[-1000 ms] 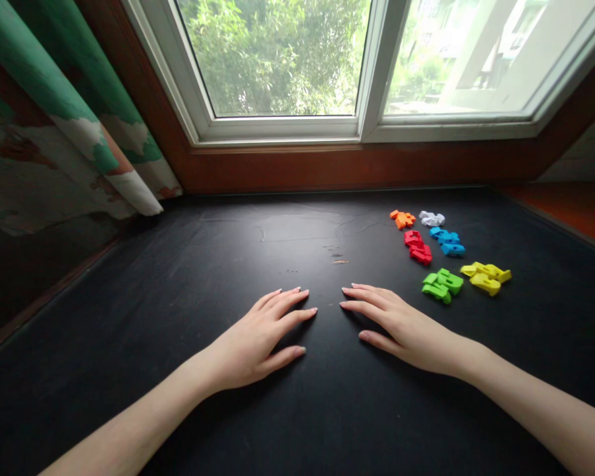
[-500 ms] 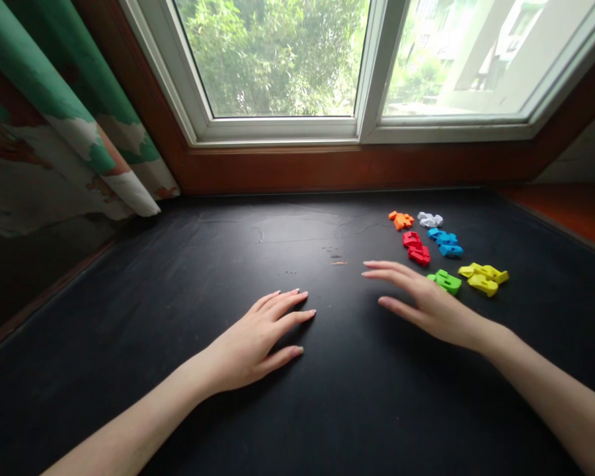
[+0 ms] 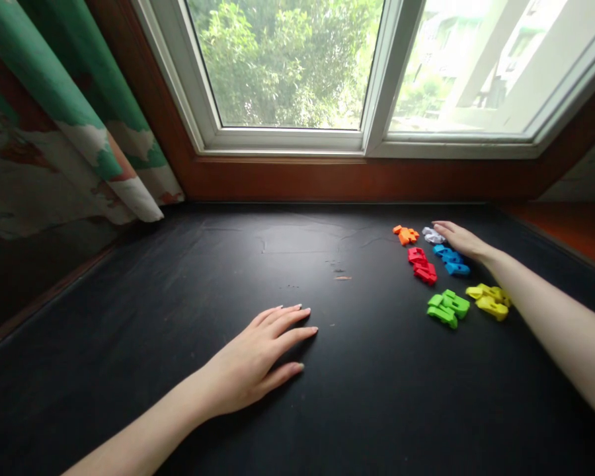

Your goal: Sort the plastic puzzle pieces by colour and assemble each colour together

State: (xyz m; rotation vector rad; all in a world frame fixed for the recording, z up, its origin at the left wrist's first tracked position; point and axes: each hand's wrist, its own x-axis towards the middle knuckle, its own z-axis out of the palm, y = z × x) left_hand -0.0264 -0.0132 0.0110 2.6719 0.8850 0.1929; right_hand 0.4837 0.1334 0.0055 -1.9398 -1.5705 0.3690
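Observation:
My left hand (image 3: 260, 357) lies flat on the black tabletop (image 3: 327, 410), fingers spread, holding nothing. At the far right, my right hand (image 3: 461, 239) is at the small white plastic pieces (image 3: 432, 235). Its fingers are stretched out over their right edge, partly covering them; whether they touch is unclear. Just left of these sit orange pieces (image 3: 406, 235). Nearer to me are blue pieces (image 3: 451, 260) and red pieces (image 3: 422, 266). Green pieces (image 3: 447, 308) and yellow pieces (image 3: 490, 301) lie closest, the yellow ones partly behind my right forearm.
A window with a white frame (image 3: 282, 141) rises behind the table above a brown wooden sill (image 3: 277, 180). A green and white patterned curtain (image 3: 79, 112) hangs at the left. Chipped marks (image 3: 343, 277) show in the tabletop's middle.
My right hand has moved from above the table's middle, near the green pieces, away to the far right, at the white pieces. The green pieces are now uncovered. My left hand stays put.

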